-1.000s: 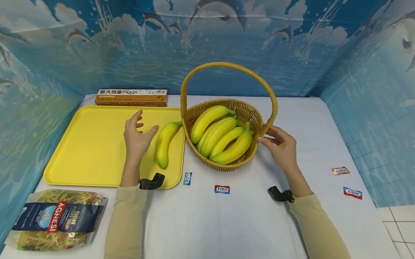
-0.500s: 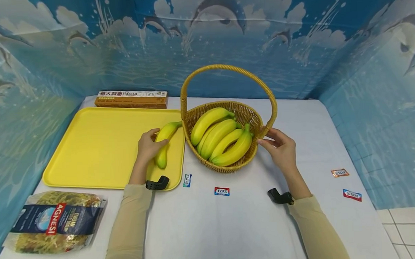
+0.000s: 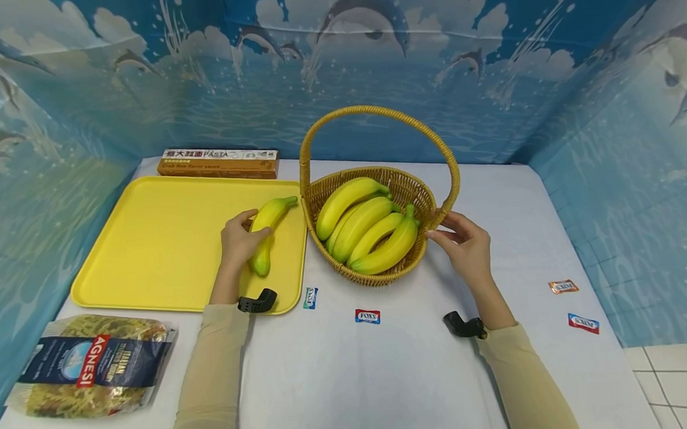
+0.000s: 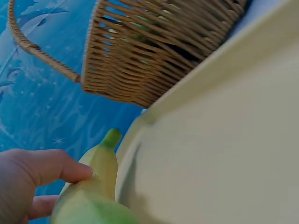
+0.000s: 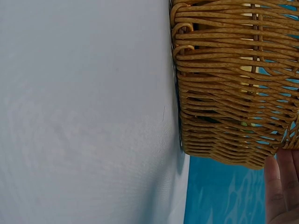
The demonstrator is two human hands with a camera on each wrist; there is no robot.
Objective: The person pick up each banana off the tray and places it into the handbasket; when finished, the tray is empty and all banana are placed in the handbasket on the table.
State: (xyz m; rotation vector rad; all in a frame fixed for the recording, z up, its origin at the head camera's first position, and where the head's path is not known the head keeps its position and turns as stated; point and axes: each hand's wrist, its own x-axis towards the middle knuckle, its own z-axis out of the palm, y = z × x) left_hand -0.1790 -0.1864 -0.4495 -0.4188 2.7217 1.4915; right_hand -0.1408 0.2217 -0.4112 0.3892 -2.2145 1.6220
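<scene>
Left hand [image 3: 238, 242] grasping a banana [image 3: 266, 227] over the yellow tray [image 3: 151, 246]; right hand [image 3: 464, 248], fingers relaxed, touching the basket [image 3: 429, 218] of bananas on the counter [image 3: 383, 377].

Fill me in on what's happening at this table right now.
A person sits at a white table. Their left hand grips a single banana over the yellow tray, next to a wicker basket that holds more bananas. Their right hand touches the basket's right side near the foot of its handle. A pasta box, a bag of pasta and a few wrapped candies lie around.
</scene>
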